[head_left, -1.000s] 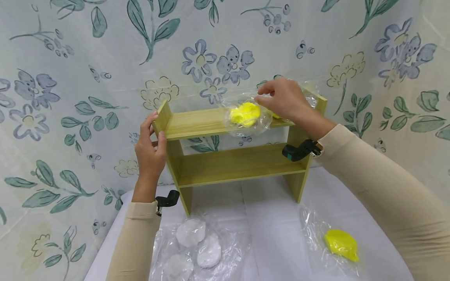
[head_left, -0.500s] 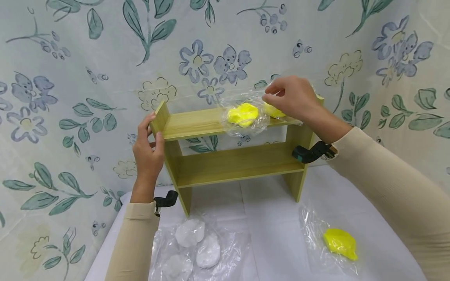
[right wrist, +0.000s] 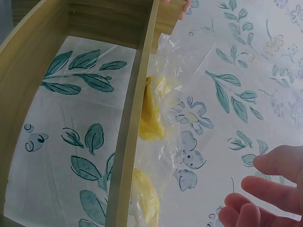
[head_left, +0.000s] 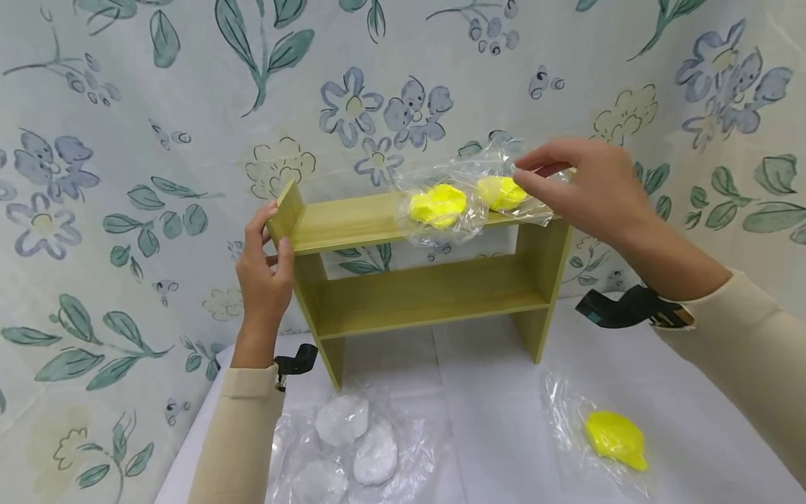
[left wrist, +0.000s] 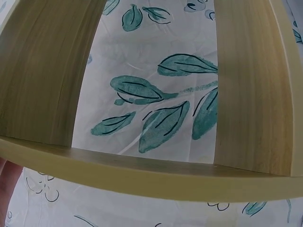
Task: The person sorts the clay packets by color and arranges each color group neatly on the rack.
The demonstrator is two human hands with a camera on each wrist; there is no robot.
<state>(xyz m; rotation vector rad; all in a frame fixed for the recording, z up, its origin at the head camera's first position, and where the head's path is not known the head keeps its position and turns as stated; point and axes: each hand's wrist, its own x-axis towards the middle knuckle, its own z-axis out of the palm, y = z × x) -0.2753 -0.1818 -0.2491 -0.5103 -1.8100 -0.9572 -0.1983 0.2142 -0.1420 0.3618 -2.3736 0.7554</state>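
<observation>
A small wooden two-tier shelf (head_left: 415, 297) stands on the table. My left hand (head_left: 264, 280) grips its upper left side panel, thumb in front and fingers around the edge. On the top board lie two clear plastic bags, one with a yellow clay-like lump (head_left: 439, 206) near the middle, the other with a second yellow lump (head_left: 500, 193) to its right. My right hand (head_left: 592, 185) hovers by the right bag, and in the right wrist view its fingers (right wrist: 270, 189) are spread apart from the bags, holding nothing.
A third bagged yellow lump (head_left: 616, 439) lies on the white-covered table (head_left: 497, 420) at front right. Clear bags with several white round lumps (head_left: 376, 451) lie at front left. A floral cloth (head_left: 378, 63) hangs behind the shelf.
My right hand has moved right and away from the bagged lumps, uncovering the second one on the top board. My left hand still holds the shelf's side.
</observation>
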